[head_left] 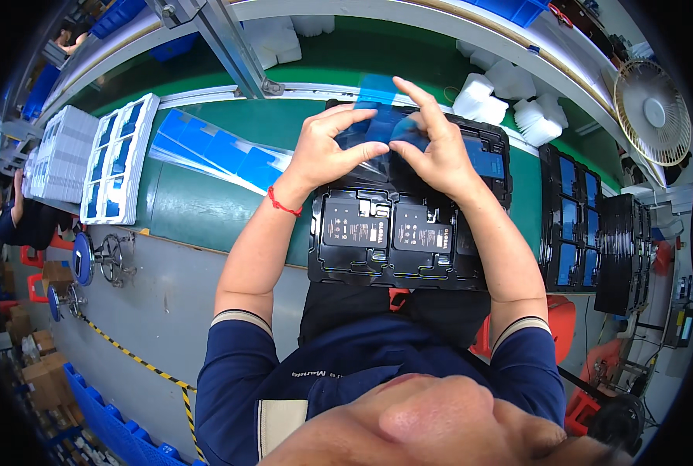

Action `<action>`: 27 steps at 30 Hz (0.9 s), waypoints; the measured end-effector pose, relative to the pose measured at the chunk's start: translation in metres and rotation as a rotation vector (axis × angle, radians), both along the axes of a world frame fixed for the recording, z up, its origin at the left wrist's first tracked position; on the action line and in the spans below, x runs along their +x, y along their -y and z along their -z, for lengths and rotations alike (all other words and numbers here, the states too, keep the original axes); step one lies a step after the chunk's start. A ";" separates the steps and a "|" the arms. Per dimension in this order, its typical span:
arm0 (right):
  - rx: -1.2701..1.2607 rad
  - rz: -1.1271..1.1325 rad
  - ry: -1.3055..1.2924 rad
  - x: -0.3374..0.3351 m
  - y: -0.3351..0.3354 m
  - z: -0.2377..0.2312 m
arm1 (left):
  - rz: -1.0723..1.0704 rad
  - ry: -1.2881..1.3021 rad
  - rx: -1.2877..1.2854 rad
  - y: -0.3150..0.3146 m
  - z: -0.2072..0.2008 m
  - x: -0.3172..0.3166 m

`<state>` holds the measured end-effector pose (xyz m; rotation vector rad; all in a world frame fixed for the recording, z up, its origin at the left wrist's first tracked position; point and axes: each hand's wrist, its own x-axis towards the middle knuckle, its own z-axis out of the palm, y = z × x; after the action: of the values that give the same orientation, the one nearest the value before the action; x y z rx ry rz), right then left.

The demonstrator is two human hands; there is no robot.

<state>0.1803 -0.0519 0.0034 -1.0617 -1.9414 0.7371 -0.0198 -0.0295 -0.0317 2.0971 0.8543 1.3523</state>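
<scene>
Both my hands are raised over a black plastic tray (385, 269), with a translucent blue film piece (376, 89) between them. My left hand (323, 149) pinches the film's left side between thumb and fingers. On the other side, my right hand (445, 155) grips it with the thumb near the lower end, and one finger stretches up along the edge. Black flat battery packs (348, 223) with white print sit in the near pockets of the tray. Blue-covered pieces (486, 165) show in the tray's far right pockets. My hands and the film hide the middle pockets.
Fanned strips of blue film (222, 153) lie on the green table (187, 206) to the left. Beyond them stand stacked white trays (120, 163) with blue pieces. Black trays (568, 221) are stacked at right, near a fan (655, 113). A metal post (234, 46) rises behind the table.
</scene>
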 end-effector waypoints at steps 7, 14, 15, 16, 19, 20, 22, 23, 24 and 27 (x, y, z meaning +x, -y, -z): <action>-0.014 0.044 -0.084 0.003 -0.004 0.005 | 0.021 0.016 -0.083 -0.003 0.009 0.000; -0.357 0.161 -0.359 0.022 -0.019 0.009 | -0.092 0.095 -0.146 -0.005 0.006 -0.003; -0.354 0.160 -0.377 0.023 -0.019 0.008 | -0.100 0.105 -0.139 -0.005 0.006 -0.003; -0.351 0.161 -0.396 0.023 -0.018 0.006 | -0.107 0.114 -0.133 -0.005 0.007 -0.002; -0.275 0.227 -0.438 0.038 -0.012 -0.012 | -0.157 0.215 -0.189 -0.012 0.015 -0.005; -0.244 0.245 -0.492 0.047 -0.009 -0.016 | -0.199 0.254 -0.221 -0.014 0.016 -0.009; -0.215 0.313 -0.588 0.070 0.009 -0.023 | -0.304 0.302 -0.265 -0.021 0.019 -0.014; -0.201 0.353 -0.617 0.083 0.020 -0.025 | -0.343 0.381 -0.213 -0.028 0.023 -0.017; -0.206 0.402 -0.621 0.098 0.034 -0.024 | -0.390 0.384 -0.181 -0.035 0.025 -0.021; -0.305 0.489 -0.549 0.138 0.075 -0.006 | -0.517 0.326 -0.122 -0.037 0.022 -0.037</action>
<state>0.3182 -0.1269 0.0097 -1.2857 -1.0714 0.9364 -0.0565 0.0078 -0.0532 1.5549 1.3475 1.7837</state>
